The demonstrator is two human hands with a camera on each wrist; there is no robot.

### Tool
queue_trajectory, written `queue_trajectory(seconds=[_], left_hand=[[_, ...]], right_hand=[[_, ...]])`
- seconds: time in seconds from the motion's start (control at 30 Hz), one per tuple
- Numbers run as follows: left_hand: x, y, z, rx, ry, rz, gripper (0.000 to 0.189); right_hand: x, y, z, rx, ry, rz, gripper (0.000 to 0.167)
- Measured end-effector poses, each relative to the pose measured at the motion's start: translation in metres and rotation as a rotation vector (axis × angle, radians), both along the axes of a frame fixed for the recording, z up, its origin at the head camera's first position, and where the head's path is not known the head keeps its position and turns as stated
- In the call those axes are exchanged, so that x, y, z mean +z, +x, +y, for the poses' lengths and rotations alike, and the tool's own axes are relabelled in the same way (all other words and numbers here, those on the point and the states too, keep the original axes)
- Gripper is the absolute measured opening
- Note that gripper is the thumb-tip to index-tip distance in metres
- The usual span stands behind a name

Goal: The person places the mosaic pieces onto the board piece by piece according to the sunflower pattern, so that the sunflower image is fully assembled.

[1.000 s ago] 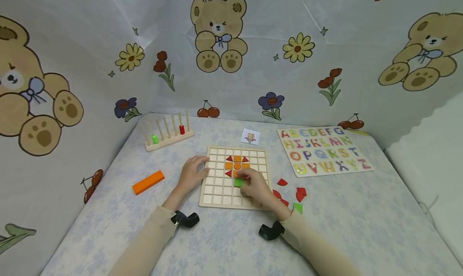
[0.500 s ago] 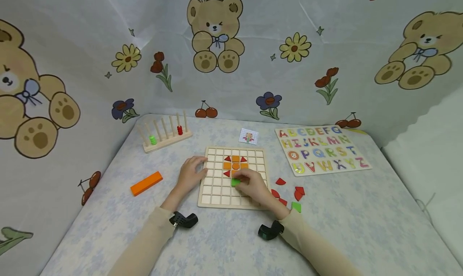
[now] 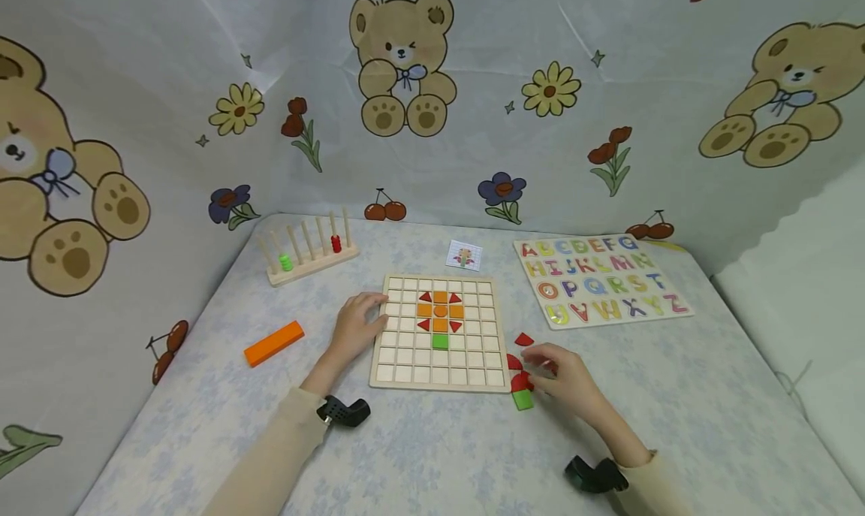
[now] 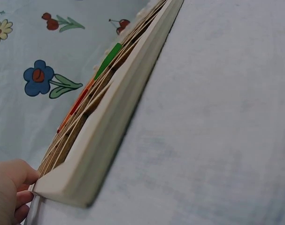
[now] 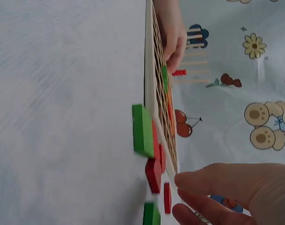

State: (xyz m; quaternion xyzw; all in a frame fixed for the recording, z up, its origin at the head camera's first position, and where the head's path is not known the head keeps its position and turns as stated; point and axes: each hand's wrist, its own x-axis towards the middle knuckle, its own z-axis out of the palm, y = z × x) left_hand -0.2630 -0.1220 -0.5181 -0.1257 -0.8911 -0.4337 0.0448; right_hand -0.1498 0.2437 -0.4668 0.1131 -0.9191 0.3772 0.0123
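A wooden grid board [image 3: 405,356] bears orange squares around an orange circle [image 3: 441,311], red triangles [image 3: 456,326] at the corners and a green square [image 3: 440,341] below. My left hand [image 3: 353,324] touches the board's left edge, thumb and forefinger spread apart. To the right of the board, my right hand [image 3: 566,379] hovers over loose pieces with its fingers loosely bent. In the right wrist view nothing shows between its thumb and fingers. Near the fingertips lie red pieces [image 3: 521,381], and a green block [image 5: 142,130] sits by the board's edge. The right hand hides some pieces in the head view.
Behind the board lies a small pattern card [image 3: 464,255]. An alphabet board [image 3: 561,264] is at the back right. A peg rack with beads [image 3: 314,264] stands at the back left, and an orange bar [image 3: 273,343] lies in front of it.
My right hand has moved off the board to the loose pieces at the right, uncovering the green square and the lower right red triangle. The left hand keeps its place.
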Motion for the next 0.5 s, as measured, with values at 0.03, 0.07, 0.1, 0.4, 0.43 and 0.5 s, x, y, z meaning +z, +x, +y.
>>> queue_trajectory(seconds=[0.03,0.07,0.1,0.4,0.43,0.5], left_hand=[[0.0,0.0,0.0,0.0,-0.002,0.003,0.039],[0.0,0.0,-0.001,0.0,-0.005,0.005,0.039],[0.0,0.0,-0.001,-0.001,-0.01,0.011,0.039],[-0.001,-0.001,-0.001,0.001,-0.008,-0.001,0.04],[-0.001,-0.001,-0.001,-0.001,-0.004,-0.004,0.04],[-0.002,-0.001,0.0,-0.004,0.003,-0.007,0.04]], right_hand=[[0.001,0.006,0.007,-0.014,0.026,-0.027,0.031],[0.001,0.011,0.014,-0.029,0.055,-0.053,0.033],[0.001,0.014,0.019,-0.039,0.076,-0.077,0.034],[-0.017,0.026,0.031,-0.1,0.102,0.041,0.037],[-0.016,0.024,0.028,-0.092,0.098,0.067,0.037],[-0.013,0.021,0.022,-0.07,0.079,0.099,0.036]])
